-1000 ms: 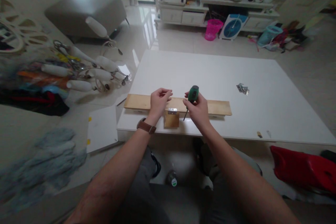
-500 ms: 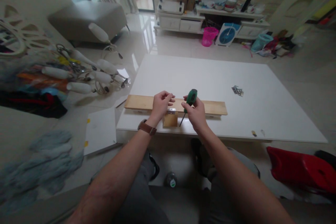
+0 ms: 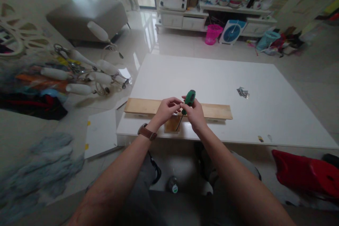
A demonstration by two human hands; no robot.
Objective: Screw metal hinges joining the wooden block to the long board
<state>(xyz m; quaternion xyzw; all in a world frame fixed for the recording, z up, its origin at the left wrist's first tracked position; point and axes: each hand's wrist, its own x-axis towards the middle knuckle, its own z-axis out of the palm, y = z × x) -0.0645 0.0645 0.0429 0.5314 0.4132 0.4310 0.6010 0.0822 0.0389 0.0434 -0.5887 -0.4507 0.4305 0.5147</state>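
Note:
My right hand (image 3: 195, 112) is wrapped round the green handle of a screwdriver (image 3: 189, 99), its shaft slanting down to the left over a small wooden block (image 3: 172, 125). Fingertips of my left hand (image 3: 168, 108) are drawn together and meet those of the right beside the handle. Whatever they pinch is too small to make out. Both hands are above a long wooden board (image 3: 143, 106), which lies along the near side of a white tabletop (image 3: 206, 74). The block sits against the board's near edge, at its middle. My left hand hides the metal bracket there.
Several metal brackets (image 3: 243, 93) lie on the tabletop to the right. Two tiny pieces sit near its front right edge. A white panel (image 3: 102, 132) stands low at left, near a lamp with several white shades (image 3: 97, 31). A red plastic object (image 3: 304, 173) is at lower right.
My hands have come together, the left moving right and the right moving slightly left. The screwdriver has tilted, its tip now over the block. The view has shifted a little.

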